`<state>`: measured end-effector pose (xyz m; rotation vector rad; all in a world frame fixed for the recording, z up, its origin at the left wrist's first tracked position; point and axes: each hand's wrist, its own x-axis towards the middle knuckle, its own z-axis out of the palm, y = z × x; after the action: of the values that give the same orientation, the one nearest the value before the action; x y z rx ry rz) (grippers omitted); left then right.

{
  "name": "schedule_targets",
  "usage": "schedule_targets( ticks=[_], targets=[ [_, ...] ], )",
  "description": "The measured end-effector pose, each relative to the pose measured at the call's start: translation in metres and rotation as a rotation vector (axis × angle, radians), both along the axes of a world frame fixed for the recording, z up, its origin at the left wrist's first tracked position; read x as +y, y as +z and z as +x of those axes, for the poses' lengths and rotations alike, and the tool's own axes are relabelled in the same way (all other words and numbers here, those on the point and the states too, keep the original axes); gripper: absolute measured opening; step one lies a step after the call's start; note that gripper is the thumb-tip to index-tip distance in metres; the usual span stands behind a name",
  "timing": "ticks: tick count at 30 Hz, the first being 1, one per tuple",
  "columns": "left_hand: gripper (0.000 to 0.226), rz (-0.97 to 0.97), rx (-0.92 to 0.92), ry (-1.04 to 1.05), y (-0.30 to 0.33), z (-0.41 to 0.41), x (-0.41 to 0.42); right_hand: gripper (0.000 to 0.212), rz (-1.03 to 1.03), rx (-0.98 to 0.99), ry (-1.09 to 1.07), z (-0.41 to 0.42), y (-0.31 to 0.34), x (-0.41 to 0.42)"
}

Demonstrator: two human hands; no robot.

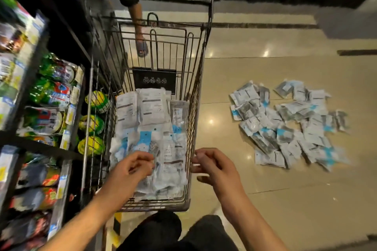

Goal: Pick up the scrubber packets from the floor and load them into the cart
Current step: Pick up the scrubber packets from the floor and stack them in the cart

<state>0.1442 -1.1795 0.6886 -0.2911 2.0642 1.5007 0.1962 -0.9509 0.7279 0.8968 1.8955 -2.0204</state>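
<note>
A wire shopping cart (pixel 201 79) stands in front of me with several white and blue scrubber packets (pixel 153 108) lying flat in its basket. To the right, a loose pile of more scrubber packets (pixel 289 128) is spread on the tiled floor. My left hand (pixel 130 169) hovers over the near end of the basket, just above the packets, with its fingers loosely curled and nothing visibly held. My right hand (pixel 214 167) is at the cart's near right corner, fingers loosely curled and holding nothing.
A store shelf (pixel 47 112) packed with colourful detergent packs runs close along the cart's left side. Another person's sandalled foot (pixel 142 47) shows behind the cart's far end. My dark-trousered knees (pixel 163 230) are just below the cart. Glossy floor (pixel 265 199) lies to the right.
</note>
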Motion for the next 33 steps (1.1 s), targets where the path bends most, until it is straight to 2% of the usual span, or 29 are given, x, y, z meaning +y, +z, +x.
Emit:
schedule_targets(
  ticks=[6, 20, 27, 33],
  targets=[
    [0.022, 0.011, 0.086, -0.061, 0.026, 0.005, 0.074, 0.016, -0.018, -0.019, -0.020, 0.033, 0.023, 0.060],
    [0.017, -0.025, 0.141, -0.179, 0.045, 0.063, 0.304, 0.013, -0.057, -0.033, -0.289, 0.161, 0.026, 0.280],
    [0.018, -0.013, 0.152, -0.386, 0.041, 0.067, 0.417, 0.014, -0.037, -0.017, -0.506, 0.199, 0.028, 0.362],
    [0.019, -0.028, 0.114, -0.503, 0.033, 0.052, 0.499, 0.011, -0.013, -0.090, -0.641, 0.202, 0.018, 0.425]
  ],
)
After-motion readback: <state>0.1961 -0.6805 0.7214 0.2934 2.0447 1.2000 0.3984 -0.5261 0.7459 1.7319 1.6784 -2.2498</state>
